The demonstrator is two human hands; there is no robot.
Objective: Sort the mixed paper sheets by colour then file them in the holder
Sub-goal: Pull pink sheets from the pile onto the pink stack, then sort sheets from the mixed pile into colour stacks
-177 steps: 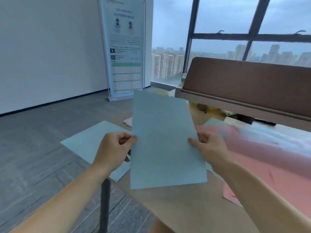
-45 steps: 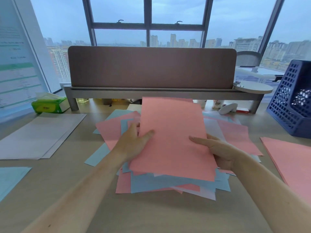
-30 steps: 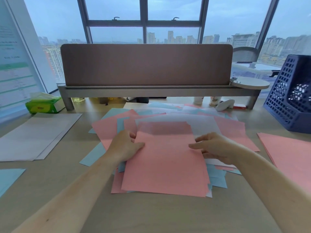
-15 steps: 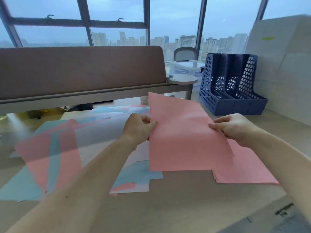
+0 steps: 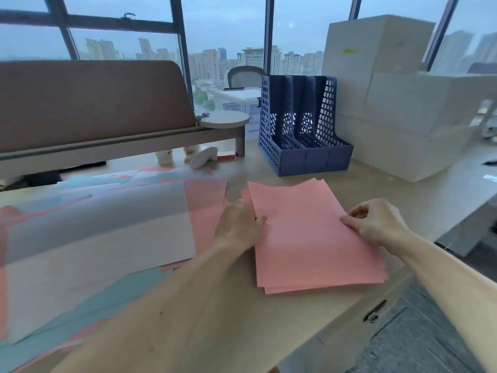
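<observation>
Now, clear of mixed pile [image 5: 94, 238] at nine o'clock, with left grip [image 5: 239, 227] and right grip [image 5: 376, 224] pinching pink sheet [image 5: 306, 238] by its sides, line corners over pink stack [image 5: 322, 285] at three o'clock, lower flat, then release.

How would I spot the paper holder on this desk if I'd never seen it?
Start at the stack of big white boxes at the desk's far right. Just left of them, beyond the pink paper pile, stands the holder. It is the only dark blue thing there: an upright rack with perforated walls and three slots.
</observation>
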